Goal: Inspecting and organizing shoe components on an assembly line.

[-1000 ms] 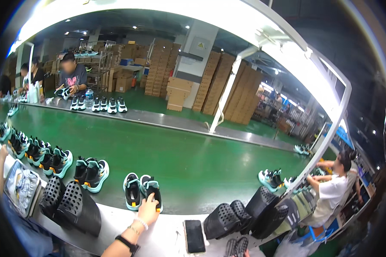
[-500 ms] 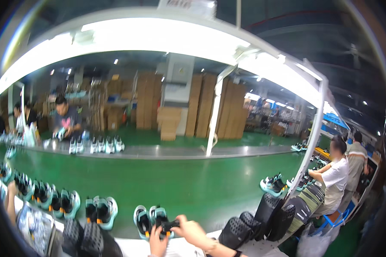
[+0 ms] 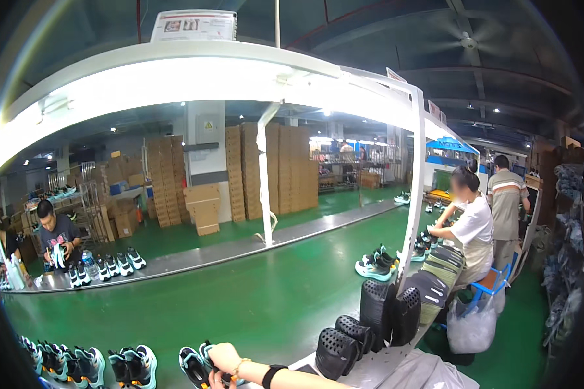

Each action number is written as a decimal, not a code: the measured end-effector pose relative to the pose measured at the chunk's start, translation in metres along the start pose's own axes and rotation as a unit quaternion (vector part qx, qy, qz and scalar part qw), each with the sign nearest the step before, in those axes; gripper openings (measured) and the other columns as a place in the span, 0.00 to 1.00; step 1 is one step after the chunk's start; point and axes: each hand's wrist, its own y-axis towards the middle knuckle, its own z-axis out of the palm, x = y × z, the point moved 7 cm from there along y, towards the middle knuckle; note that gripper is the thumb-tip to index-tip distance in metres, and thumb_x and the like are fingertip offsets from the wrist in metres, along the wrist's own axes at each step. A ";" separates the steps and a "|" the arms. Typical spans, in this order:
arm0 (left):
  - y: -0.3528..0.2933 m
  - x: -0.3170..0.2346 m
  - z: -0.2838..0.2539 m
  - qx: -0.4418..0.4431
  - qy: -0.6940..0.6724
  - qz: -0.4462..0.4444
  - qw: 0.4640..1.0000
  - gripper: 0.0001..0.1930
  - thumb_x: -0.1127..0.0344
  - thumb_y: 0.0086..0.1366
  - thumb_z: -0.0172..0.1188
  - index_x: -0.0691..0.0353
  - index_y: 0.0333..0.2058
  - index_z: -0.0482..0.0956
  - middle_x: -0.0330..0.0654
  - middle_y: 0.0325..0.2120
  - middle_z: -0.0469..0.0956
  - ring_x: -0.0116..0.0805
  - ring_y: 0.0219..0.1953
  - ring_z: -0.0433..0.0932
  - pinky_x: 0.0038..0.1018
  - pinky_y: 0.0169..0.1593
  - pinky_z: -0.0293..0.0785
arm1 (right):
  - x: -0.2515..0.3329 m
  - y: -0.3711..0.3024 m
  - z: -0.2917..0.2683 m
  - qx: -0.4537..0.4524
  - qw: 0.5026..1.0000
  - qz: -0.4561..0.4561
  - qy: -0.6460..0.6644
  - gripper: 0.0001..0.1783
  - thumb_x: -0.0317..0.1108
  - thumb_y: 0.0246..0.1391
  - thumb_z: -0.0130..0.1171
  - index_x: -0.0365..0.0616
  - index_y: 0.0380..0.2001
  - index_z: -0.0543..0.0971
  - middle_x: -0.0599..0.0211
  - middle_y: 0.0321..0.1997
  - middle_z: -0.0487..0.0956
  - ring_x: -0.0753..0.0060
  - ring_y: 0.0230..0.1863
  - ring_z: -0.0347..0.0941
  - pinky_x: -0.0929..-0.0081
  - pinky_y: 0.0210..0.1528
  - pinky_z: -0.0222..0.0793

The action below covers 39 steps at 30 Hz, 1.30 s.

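At the lower middle, a pair of black sneakers with pale teal soles stands on the green surface. The left sneaker is untouched. My right hand is closed over the upper part of the right sneaker and hides much of it. This wrist carries a bracelet and a black band. Below it, at the picture's lower edge, my left hand shows only in part, its fingers bent against the same sneaker. What lies beneath the fingers is hidden.
More sneakers stand in a row at left. Black shoe-shaped forms stand at right, beside a grey plastic sheet. A white frame post rises there. One co-worker sits at right; another handles a shoe across the line.
The view has swung right and tilted up, so the scene sits further left. My right hand has come down over the sneaker; earlier it pinched a black part at its top.
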 end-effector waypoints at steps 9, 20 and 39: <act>-0.005 -0.019 -0.002 0.089 0.107 0.057 0.989 0.18 0.65 0.59 0.46 0.67 0.47 0.71 0.55 0.47 0.70 0.54 0.51 0.62 0.44 0.57 0.49 | -0.013 0.002 0.093 0.063 0.962 0.247 0.099 0.09 0.31 0.49 0.47 0.42 0.28 0.76 0.55 0.28 0.78 0.57 0.30 0.76 0.64 0.32 0.72; -0.006 -0.013 -0.014 0.017 0.072 -0.025 0.997 0.18 0.65 0.57 0.53 0.67 0.46 0.71 0.56 0.42 0.70 0.52 0.49 0.63 0.40 0.52 0.57 | 0.003 -0.006 0.076 0.037 0.938 0.196 0.282 0.18 0.34 0.47 0.56 0.38 0.42 0.72 0.52 0.30 0.79 0.57 0.34 0.77 0.63 0.36 0.73; 0.096 0.059 -0.035 0.062 0.002 -0.035 0.997 0.28 0.74 0.56 0.57 0.72 0.54 0.59 0.53 0.49 0.67 0.42 0.49 0.67 0.31 0.54 0.63 | 0.037 -0.255 0.012 0.102 0.861 0.176 0.465 0.17 0.39 0.56 0.48 0.40 0.45 0.73 0.58 0.36 0.77 0.67 0.37 0.72 0.68 0.37 0.69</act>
